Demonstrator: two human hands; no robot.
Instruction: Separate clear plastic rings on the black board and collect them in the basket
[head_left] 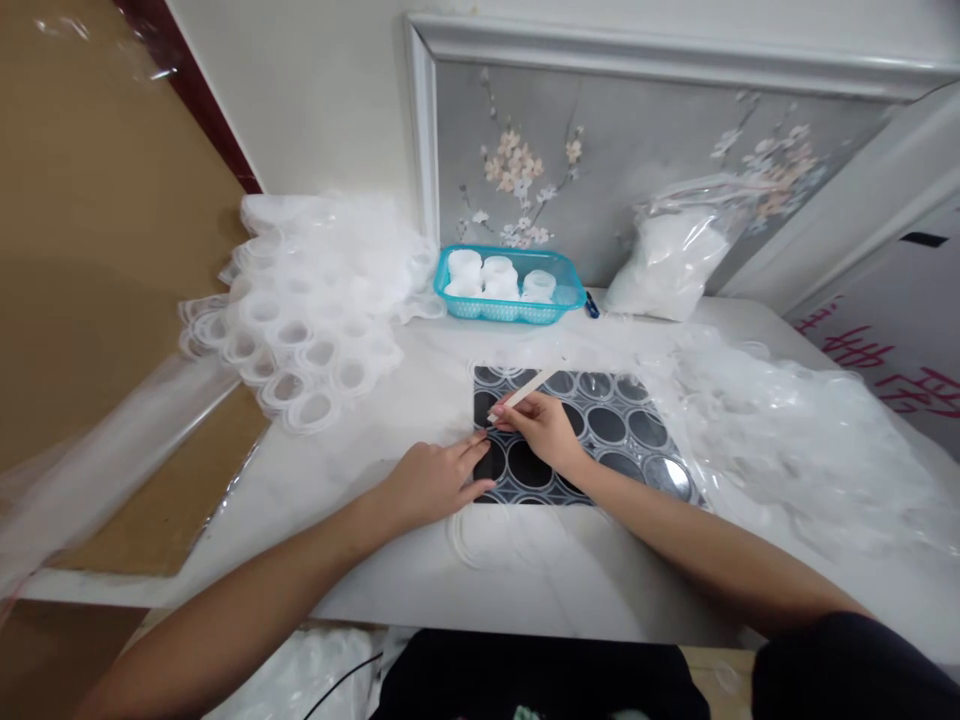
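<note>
A flat cream-coloured stick (537,383) is pinched in my right hand (553,432), its lower tip at the left side of a black rectangular board (604,424). Over the board lies a clear plastic sheet (646,430) marked with rows of whitish rings. My left hand (431,484) rests flat, its fingers stretched out and the fingertips touching the sheet near the board's left edge. Just below the board, faint clear ring outlines (469,540) show on the white table (555,590). My right hand covers part of the rings beneath it.
Behind the board stands a blue plastic basket (510,313) with several white rolls (499,275). A filled clear bag (671,265) leans at the back right. Ringed plastic sheets (300,320) pile up at left, and crumpled clear sheets (810,440) spread at right.
</note>
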